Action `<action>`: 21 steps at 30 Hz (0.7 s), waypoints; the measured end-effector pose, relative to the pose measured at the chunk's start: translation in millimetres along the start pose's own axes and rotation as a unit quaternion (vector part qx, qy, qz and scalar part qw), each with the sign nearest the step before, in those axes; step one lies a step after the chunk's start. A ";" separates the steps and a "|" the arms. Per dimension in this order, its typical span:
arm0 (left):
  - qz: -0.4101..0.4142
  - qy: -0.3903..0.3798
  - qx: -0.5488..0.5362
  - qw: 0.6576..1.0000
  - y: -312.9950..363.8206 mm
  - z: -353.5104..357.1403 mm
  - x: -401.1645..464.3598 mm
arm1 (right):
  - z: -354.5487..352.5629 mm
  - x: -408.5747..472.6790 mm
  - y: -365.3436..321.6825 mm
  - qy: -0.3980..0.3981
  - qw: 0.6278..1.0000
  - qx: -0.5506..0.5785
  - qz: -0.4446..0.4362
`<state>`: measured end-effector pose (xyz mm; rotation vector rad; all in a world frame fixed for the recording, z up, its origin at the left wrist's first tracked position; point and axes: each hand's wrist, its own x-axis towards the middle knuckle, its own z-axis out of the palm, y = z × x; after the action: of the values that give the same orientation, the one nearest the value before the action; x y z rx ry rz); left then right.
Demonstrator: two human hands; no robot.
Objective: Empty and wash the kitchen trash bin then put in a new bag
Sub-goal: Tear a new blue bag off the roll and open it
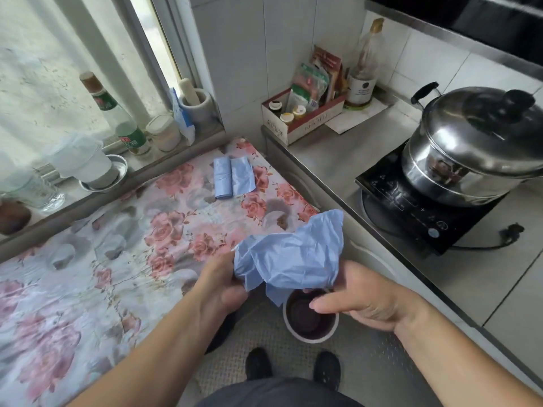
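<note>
While both hands hold it, a crumpled blue bag (293, 257) hangs in the air above the bin (310, 317). Left hand (223, 284): fingers curled round the bag's left edge, thumb on the near side. Right hand (357, 298): grips the bag's lower right edge; thumb stretched left over the bin mouth, fingertips hidden behind the plastic.

Bin: small, round, white rim, dark inside, standing on the floor (367, 365) between the two worktops, just beyond the person's shoes (292, 367). No liner seen in it.

Left worktop (97, 259): covered with a rose-print cloth. A roll of blue bags (233, 177), partly unrolled, lies at its far right part, well apart from the hands.

Right worktop (329, 154): steel pot (476, 142) with lid on a black hob (423, 207); a box of bottles and packets (302, 113) in the far corner.

Windowsill (141, 164), far left: bottles and jars.
</note>
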<state>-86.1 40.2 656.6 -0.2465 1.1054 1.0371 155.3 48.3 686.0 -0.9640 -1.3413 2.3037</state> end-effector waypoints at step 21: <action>0.215 0.196 0.225 0.930 10.7 24.6 6.6 | -60.9 -29.7 -11.7 0.200 0.967 0.155 -0.038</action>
<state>-79.0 65.1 666.2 0.1791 1.7825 1.1065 217.7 77.2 687.3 -1.1641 -0.8124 2.0364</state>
